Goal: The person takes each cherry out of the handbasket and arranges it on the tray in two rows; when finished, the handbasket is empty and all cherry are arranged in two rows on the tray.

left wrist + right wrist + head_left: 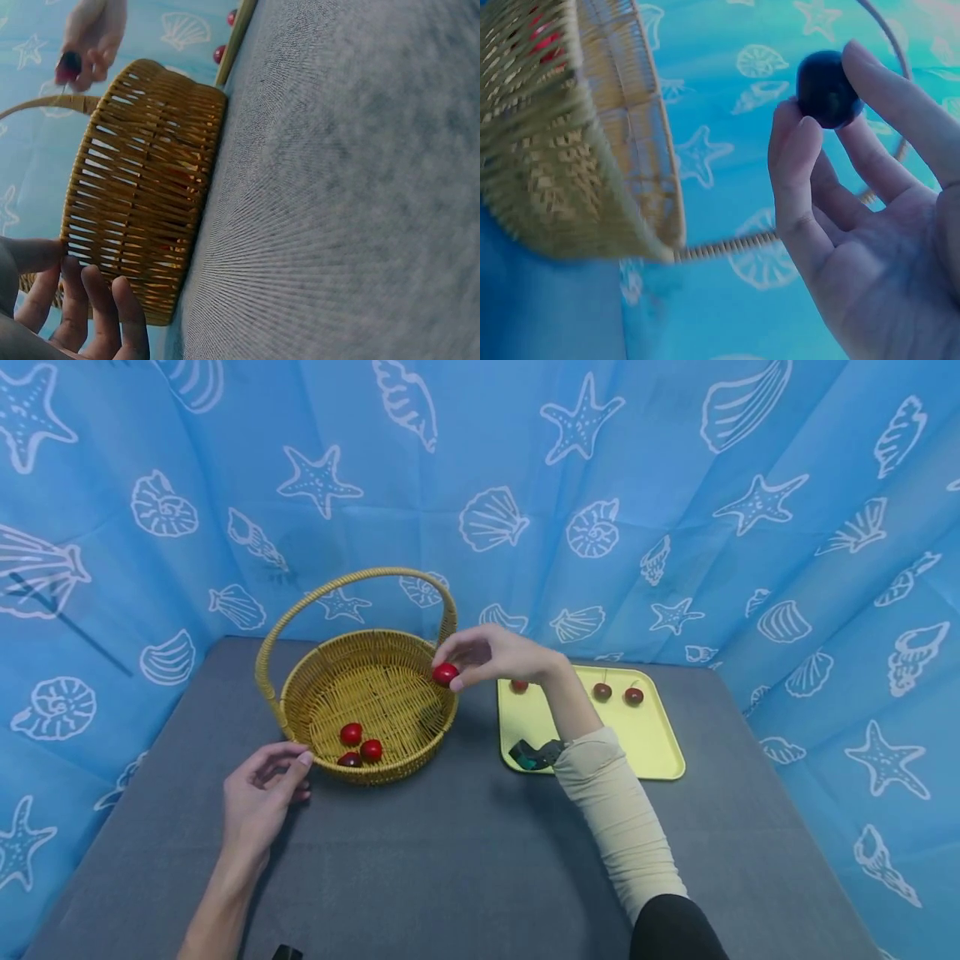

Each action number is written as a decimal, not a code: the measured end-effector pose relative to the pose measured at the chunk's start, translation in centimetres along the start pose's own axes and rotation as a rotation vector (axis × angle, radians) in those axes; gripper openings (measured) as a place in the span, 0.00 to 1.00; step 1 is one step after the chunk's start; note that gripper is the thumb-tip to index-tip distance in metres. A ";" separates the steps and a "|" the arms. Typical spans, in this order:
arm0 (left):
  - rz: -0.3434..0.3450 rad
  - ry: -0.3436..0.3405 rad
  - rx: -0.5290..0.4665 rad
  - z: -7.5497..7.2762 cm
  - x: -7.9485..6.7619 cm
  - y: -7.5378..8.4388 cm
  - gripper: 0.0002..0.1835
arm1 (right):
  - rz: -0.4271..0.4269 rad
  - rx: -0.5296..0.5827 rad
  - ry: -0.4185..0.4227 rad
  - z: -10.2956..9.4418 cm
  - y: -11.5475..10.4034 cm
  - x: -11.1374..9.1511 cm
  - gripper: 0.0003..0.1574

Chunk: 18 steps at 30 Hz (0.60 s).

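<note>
My right hand (498,656) pinches a red cherry (445,674) between thumb and fingertips, above the right rim of a woven basket (408,768). In the right wrist view that cherry (827,90) looks dark. With thumb and fingers, my left hand (262,789) grips the basket's near left rim; the left wrist view shows the thumb (34,253) at the rim and the other fingers against the woven side. Inside the basket, three cherries (351,734) lie together near the front left.
Right of the basket sits a yellow tray (652,752) with three cherries along its far side, partly behind my right arm. The basket's tall arched handle (360,574) stands upright. A blue shell-patterned curtain (495,435) hangs behind the grey table (450,877).
</note>
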<state>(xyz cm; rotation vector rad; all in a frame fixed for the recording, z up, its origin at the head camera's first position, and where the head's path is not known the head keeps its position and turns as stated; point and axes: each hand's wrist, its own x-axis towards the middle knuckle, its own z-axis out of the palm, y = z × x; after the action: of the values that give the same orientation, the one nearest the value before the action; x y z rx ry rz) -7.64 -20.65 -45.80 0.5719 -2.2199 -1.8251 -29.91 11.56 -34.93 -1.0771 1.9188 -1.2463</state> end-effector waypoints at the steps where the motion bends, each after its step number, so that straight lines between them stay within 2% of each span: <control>1: 0.002 0.000 -0.002 0.0 0.0 0.0 0.17 | 0.020 -0.003 0.027 -0.2 0.1 -0.9 0.23; 6: 0.014 0.000 -0.030 0.0 0.0 0.0 0.16 | 0.125 -0.015 0.173 -1.1 1.0 -4.9 0.21; 9: 0.017 0.000 -0.030 0.0 0.1 -0.1 0.16 | 0.160 -0.019 0.233 -1.5 2.1 -6.8 0.21; 18: 0.012 -0.002 0.004 0.0 0.0 -0.2 0.17 | 0.198 -0.021 0.283 -1.1 6.5 -10.2 0.25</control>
<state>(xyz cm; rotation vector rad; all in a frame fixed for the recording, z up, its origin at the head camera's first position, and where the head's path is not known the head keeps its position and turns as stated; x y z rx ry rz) -7.63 -20.71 -45.98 0.5567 -2.2244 -1.8164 -27.77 22.38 -39.96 -0.7282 2.1928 -1.3234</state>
